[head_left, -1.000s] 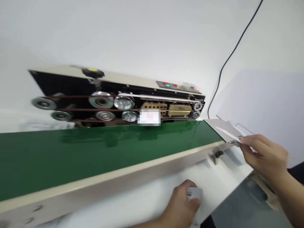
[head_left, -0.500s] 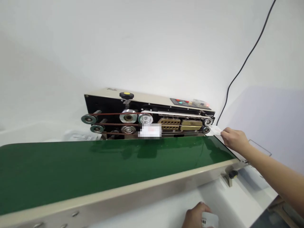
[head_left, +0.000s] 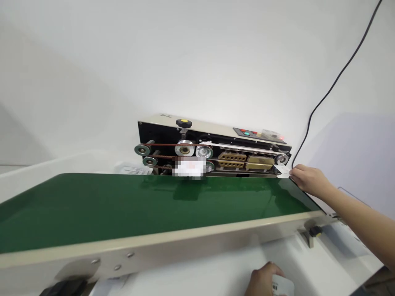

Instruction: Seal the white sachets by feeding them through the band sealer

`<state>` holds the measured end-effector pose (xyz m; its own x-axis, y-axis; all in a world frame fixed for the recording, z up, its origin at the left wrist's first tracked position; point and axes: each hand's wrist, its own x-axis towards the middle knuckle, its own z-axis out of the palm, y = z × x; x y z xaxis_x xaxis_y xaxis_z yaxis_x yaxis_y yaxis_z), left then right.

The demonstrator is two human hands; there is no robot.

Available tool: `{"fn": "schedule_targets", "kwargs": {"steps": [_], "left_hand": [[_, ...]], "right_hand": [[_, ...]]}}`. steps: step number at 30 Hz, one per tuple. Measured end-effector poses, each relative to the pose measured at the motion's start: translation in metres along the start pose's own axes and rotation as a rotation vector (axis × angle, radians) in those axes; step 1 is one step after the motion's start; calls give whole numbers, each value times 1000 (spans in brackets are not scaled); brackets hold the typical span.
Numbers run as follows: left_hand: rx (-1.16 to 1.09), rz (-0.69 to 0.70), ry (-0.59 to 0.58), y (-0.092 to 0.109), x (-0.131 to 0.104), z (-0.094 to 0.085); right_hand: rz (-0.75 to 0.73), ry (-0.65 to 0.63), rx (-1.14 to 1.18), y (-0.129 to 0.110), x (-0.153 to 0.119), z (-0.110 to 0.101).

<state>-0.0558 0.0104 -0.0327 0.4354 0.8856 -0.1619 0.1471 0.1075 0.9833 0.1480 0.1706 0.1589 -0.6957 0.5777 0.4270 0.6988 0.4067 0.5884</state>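
My right hand pinches the edge of a small white packet at the right end of a band sealing machine. The packet's far side reaches in beneath the last right-hand pulley. At the bottom, my left hand is closed around a white packet with dark print; whether it is one or a stack I cannot tell. Another white packet, blurred out, hangs at the middle pulleys above the green conveyor belt.
Behind the belt's left part lies a white printed packet or sheet. A black knob and a panel of coloured buttons sit on the machine. A black cable runs down the wall. Another knob is under the belt's right end.
The camera view has shifted left. The blurred packet has travelled left along the pulleys. My right hand has brought its packet further in under the right-hand pulley. The left hand keeps its hold.
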Motion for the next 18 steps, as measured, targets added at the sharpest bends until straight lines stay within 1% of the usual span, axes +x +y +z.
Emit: {"fn": "schedule_targets", "kwargs": {"steps": [3,4,6,8,9,10,11,12,13,15,18], "left_hand": [[-18,-11,-1,5,-2,-1],[-12,-22,7,8,-4,0],[-6,-22,20,16,-10,2],[-42,-9,40,25,-18,6],[-68,-1,53,29,-21,7],[-86,-11,80,33,-24,9],[-82,3,90,35,-26,10],[-82,-4,91,36,-27,10],[-79,-17,91,37,-27,10],[-68,-20,92,35,-26,10],[-70,8,97,32,-25,9]], "right_hand": [[10,41,88,-7,4,-7],[11,73,120,-12,3,-11],[23,199,210,-26,-3,-24],[67,374,331,-47,-20,-41],[98,440,394,-60,-31,-50],[127,471,458,-74,-44,-59],[152,457,522,-88,-58,-67],[178,406,590,-103,-72,-74],[208,323,665,-116,-86,-79],[274,102,829,-139,-110,-84],[378,-260,1074,-160,-131,-77]]}}
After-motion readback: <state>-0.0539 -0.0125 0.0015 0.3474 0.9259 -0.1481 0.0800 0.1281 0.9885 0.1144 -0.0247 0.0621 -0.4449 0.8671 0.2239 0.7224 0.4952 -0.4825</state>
